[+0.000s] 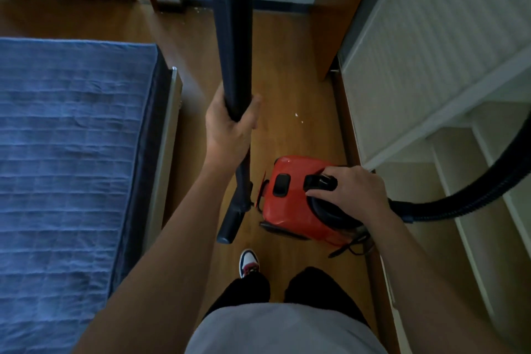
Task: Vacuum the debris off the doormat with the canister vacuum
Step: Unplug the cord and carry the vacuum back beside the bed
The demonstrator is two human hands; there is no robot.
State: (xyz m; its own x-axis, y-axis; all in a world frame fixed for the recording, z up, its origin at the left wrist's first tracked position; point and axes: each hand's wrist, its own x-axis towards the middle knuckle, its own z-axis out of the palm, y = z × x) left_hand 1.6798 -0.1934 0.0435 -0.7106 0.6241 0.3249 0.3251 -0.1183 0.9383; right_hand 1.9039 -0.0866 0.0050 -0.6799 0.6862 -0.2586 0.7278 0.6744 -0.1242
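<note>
A red canister vacuum (290,204) hangs just above the wooden floor, lifted by its black handle. My right hand (349,192) is shut around that handle. A black ribbed hose (471,198) curves off the canister to the right edge. My left hand (230,129) grips a dark vacuum wand (232,37) that stands upright, its top running out of view. The wand's lower end and black nozzle (231,224) hang beside the canister. No doormat is in view. A few white crumbs (297,115) lie on the floor ahead.
A bed with a blue quilted cover (71,152) fills the left. White shelving and a slatted door (431,80) line the right. Between them runs a narrow strip of wooden floor (290,72). My feet stand at the bottom, one shoe (248,263) visible. More crumbs (195,10) lie by a doorway.
</note>
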